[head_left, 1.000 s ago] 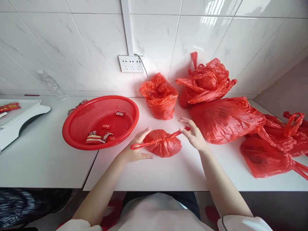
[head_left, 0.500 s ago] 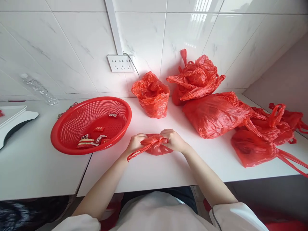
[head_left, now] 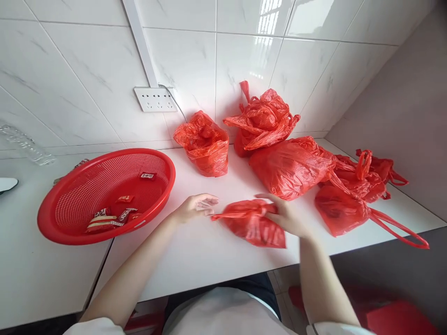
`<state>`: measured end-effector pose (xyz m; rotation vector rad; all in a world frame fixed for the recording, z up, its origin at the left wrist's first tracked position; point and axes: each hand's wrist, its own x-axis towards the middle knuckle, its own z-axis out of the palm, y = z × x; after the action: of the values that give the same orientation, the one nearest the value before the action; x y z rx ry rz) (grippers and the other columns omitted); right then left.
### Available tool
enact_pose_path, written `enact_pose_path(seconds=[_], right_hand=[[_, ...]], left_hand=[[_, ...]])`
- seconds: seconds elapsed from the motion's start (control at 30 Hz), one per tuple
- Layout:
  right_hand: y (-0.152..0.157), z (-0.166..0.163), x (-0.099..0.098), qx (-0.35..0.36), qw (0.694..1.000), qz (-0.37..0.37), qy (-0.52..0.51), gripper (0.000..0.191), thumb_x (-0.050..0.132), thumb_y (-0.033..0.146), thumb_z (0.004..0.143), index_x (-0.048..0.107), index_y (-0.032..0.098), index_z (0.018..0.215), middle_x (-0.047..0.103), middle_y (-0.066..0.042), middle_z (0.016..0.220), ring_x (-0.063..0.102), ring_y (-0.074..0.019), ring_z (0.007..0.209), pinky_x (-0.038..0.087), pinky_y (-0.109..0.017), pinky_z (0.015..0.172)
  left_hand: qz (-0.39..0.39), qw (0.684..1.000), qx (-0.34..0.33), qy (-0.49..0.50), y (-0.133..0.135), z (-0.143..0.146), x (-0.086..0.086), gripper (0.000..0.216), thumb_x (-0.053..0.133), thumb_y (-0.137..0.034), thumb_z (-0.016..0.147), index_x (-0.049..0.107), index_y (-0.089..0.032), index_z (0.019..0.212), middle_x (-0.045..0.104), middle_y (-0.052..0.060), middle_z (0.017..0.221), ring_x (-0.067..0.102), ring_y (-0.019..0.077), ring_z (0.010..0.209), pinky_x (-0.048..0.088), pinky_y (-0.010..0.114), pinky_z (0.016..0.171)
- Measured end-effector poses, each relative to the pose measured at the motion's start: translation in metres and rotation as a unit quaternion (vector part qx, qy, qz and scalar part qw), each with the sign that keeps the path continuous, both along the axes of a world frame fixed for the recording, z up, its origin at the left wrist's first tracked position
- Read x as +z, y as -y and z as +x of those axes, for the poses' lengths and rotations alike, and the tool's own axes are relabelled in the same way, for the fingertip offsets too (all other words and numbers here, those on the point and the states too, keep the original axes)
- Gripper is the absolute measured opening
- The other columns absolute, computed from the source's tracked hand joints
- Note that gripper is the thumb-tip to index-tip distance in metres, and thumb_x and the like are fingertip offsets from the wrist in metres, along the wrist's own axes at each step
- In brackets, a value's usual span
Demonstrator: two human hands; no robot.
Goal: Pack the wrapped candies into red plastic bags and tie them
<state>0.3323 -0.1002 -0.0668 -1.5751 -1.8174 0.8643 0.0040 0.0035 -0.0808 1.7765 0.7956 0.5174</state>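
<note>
The right hand (head_left: 288, 216) grasps the small tied red bag (head_left: 253, 223) at its right side, blurred with motion; the left hand (head_left: 195, 207) hangs released just to the bag's left, fingers spread, touching nothing. Half a second ago both hands were bunched on the bag's neck; now the left has let go and the bag has slid rightward along the front edge of the table (head_left: 195, 260), its knot looking finished, toward the heap. That heap of filled red bags (head_left: 289, 167) lies toward the right rear corner, with another tied bag (head_left: 340, 214) nearest the right hand. An open bag (head_left: 204, 144) stands by the back wall. At the left, the red basket (head_left: 104, 195) holds a few wrapped sweets (head_left: 104, 218).
</note>
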Motion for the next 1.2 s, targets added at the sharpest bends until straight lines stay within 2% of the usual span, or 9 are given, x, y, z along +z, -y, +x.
enact_pose_path(seconds=[0.1, 0.2, 0.27, 0.43, 0.53, 0.67, 0.83, 0.97, 1.2], right_hand=[[0.031, 0.062, -0.009, -0.265, 0.961, 0.031, 0.073, 0.057, 0.062, 0.034, 0.077, 0.054, 0.032, 0.134, 0.073, -0.007, 0.098, 0.069, -0.0316, 0.091, 0.054, -0.048, 0.082], [0.050, 0.095, -0.029, -0.488, 0.827, 0.184, 0.209, 0.068, 0.060, 0.043, 0.079, 0.044, 0.031, 0.145, 0.055, -0.017, 0.139, 0.049, -0.0441, 0.128, 0.040, -0.062, 0.101], [0.053, 0.097, -0.046, -0.465, 0.790, 0.251, 0.312, 0.063, 0.053, 0.046, 0.086, 0.043, 0.032, 0.146, 0.035, -0.014, 0.156, 0.033, -0.0447, 0.141, 0.024, -0.066, 0.112], [0.037, 0.105, -0.100, -0.221, 0.851, 0.200, 0.432, 0.053, 0.044, 0.047, 0.091, 0.047, 0.033, 0.142, 0.031, -0.011, 0.158, 0.030, -0.0383, 0.144, 0.021, -0.070, 0.112], [0.020, 0.140, -0.126, -0.221, 0.851, 0.180, 0.441, 0.055, 0.039, 0.045, 0.092, 0.045, 0.024, 0.143, 0.031, -0.013, 0.158, 0.027, -0.0356, 0.146, 0.026, -0.067, 0.111], [0.000, 0.207, -0.136, -0.241, 0.848, 0.176, 0.438, 0.051, 0.036, 0.040, 0.093, 0.050, 0.021, 0.139, 0.031, -0.015, 0.158, 0.027, -0.0359, 0.146, 0.032, -0.065, 0.108], [-0.021, 0.235, -0.103, -0.320, 0.825, 0.178, 0.431, 0.035, 0.054, 0.036, 0.078, 0.069, 0.021, 0.106, 0.051, -0.024, 0.141, 0.048, -0.0531, 0.125, 0.035, -0.076, 0.091], [-0.031, 0.166, -0.043, -0.387, 0.776, 0.337, 0.368, 0.030, 0.053, 0.023, 0.080, 0.068, 0.023, 0.106, 0.067, -0.016, 0.120, 0.061, -0.0435, 0.111, 0.047, -0.063, 0.089], [-0.061, -0.026, 0.056, -0.073, 0.881, 0.445, 0.144, 0.026, 0.053, 0.018, 0.091, 0.064, 0.025, 0.113, 0.067, -0.008, 0.119, 0.064, -0.0232, 0.109, 0.052, -0.039, 0.096]], left_hand=[[0.064, 0.996, 0.046, -0.049, -0.010, -0.003, -0.001, 0.035, 0.063, -0.042, 0.086, 0.066, -0.021, 0.114, 0.068, 0.009, 0.118, 0.066, 0.0214, 0.104, 0.051, 0.040, 0.096], [0.167, 0.979, 0.103, -0.061, -0.023, -0.002, -0.003, 0.031, 0.059, -0.039, 0.089, 0.064, -0.023, 0.115, 0.063, 0.008, 0.122, 0.063, 0.0201, 0.108, 0.053, 0.037, 0.093], [0.251, 0.954, 0.149, -0.061, -0.036, 0.004, 0.000, 0.033, 0.058, -0.035, 0.090, 0.061, -0.023, 0.121, 0.058, 0.009, 0.127, 0.058, 0.0215, 0.118, 0.052, 0.037, 0.095], [0.402, 0.872, 0.262, -0.099, -0.077, 0.031, 0.013, 0.062, 0.065, -0.032, 0.084, 0.044, -0.017, 0.140, 0.041, 0.018, 0.147, 0.037, 0.0299, 0.140, 0.033, 0.050, 0.114], [0.411, 0.849, 0.259, -0.207, -0.099, 0.046, 0.015, 0.093, 0.075, -0.040, 0.075, 0.028, -0.017, 0.151, 0.029, 0.020, 0.157, 0.020, 0.0367, 0.147, 0.013, 0.061, 0.118], [0.402, 0.825, 0.241, -0.315, -0.109, 0.055, 0.011, 0.084, 0.075, -0.039, 0.074, 0.038, -0.015, 0.146, 0.057, 0.019, 0.133, 0.044, 0.0383, 0.131, 0.000, 0.068, 0.114], [0.451, 0.806, 0.182, -0.337, -0.077, 0.047, 0.013, 0.015, 0.061, -0.022, 0.084, 0.066, -0.017, 0.097, 0.067, 0.008, 0.090, 0.061, 0.0267, 0.098, 0.022, 0.051, 0.115], [0.482, 0.807, 0.123, -0.319, -0.022, 0.028, 0.027, 0.006, 0.061, -0.023, 0.085, 0.065, -0.019, 0.086, 0.064, 0.005, 0.083, 0.060, 0.0239, 0.090, 0.039, 0.043, 0.099], [0.471, 0.806, 0.213, -0.289, 0.033, 0.011, 0.048, 0.057, 0.053, -0.061, 0.088, 0.061, -0.017, 0.123, 0.060, 0.015, 0.123, 0.054, 0.0311, 0.116, 0.038, 0.048, 0.103]])
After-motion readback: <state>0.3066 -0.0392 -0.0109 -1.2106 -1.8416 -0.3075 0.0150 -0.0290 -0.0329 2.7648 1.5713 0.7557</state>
